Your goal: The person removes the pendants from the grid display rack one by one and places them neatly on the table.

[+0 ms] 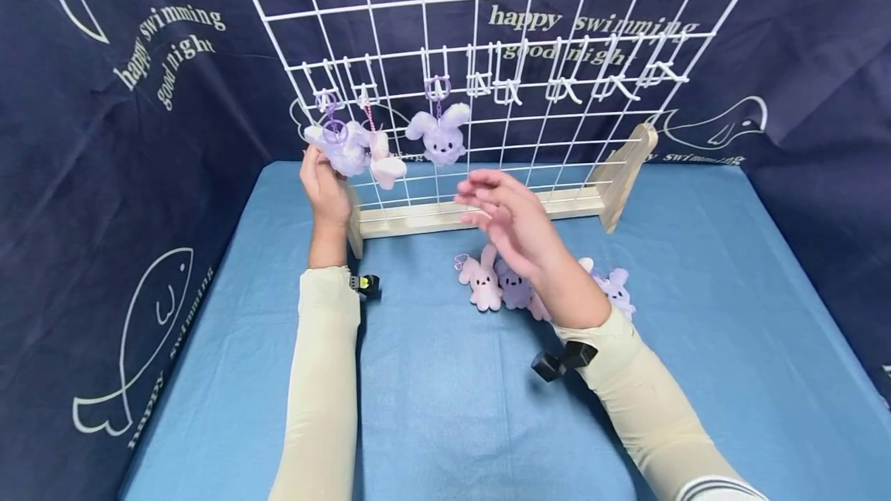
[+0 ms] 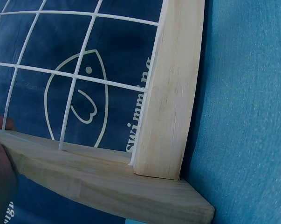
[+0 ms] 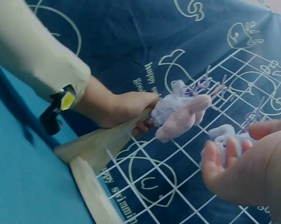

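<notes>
My left hand (image 1: 327,188) grips the wooden side post (image 2: 107,182) of a white wire rack (image 3: 175,186), its fingertips showing behind the post in the left wrist view. Right by those fingers hangs a lavender plush bunny keychain (image 1: 348,157), its purple ring on a hook. Beside it dangles a pink plush bunny (image 1: 385,167), turned sideways. Another lavender bunny (image 1: 443,141) faces forward from a hook farther right. My right hand (image 1: 518,226) is raised in front of the rack, fingers loosely bent and holding nothing, just below and right of that bunny.
Several plush bunnies lie on the blue cloth below my right arm, among them a pink one (image 1: 485,284) and a lavender one (image 1: 618,294); the forearm hides some. More white hooks (image 1: 562,90) line the rack. A dark printed curtain (image 1: 800,45) surrounds the table.
</notes>
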`<action>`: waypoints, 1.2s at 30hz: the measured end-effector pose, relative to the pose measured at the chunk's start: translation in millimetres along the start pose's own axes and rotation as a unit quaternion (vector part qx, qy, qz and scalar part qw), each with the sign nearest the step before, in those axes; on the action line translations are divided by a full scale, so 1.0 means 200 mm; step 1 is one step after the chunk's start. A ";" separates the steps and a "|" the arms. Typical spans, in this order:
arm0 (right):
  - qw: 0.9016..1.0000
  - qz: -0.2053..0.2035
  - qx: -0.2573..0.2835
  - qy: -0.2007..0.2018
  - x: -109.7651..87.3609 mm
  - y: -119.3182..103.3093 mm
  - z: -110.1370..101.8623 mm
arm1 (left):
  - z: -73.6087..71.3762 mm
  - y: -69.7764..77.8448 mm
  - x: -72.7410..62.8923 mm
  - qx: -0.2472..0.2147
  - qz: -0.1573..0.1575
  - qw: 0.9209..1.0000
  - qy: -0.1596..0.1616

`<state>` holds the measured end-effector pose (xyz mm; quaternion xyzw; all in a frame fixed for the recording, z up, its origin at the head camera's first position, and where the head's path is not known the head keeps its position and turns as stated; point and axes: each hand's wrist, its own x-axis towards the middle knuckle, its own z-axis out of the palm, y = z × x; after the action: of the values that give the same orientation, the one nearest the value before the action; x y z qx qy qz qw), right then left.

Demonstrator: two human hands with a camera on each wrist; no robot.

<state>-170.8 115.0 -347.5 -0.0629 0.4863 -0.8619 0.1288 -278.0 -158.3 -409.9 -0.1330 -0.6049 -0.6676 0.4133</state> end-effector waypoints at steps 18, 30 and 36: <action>0.919 0.122 0.369 0.062 0.14 0.00 0.06 | 0.00 0.01 0.01 0.006 -0.017 1.000 0.007; 0.921 0.078 0.382 0.009 0.13 -0.01 0.14 | 0.01 0.01 0.00 -0.011 -0.003 1.000 0.002; 0.947 0.029 0.316 -0.044 0.09 -0.02 0.14 | 0.01 0.02 0.01 -0.018 -0.001 1.000 0.004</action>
<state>-181.2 89.2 -330.9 -0.0429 0.1850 -0.9636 0.1883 -277.0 -156.8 -406.4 -0.1370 -0.5915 -0.6793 0.4122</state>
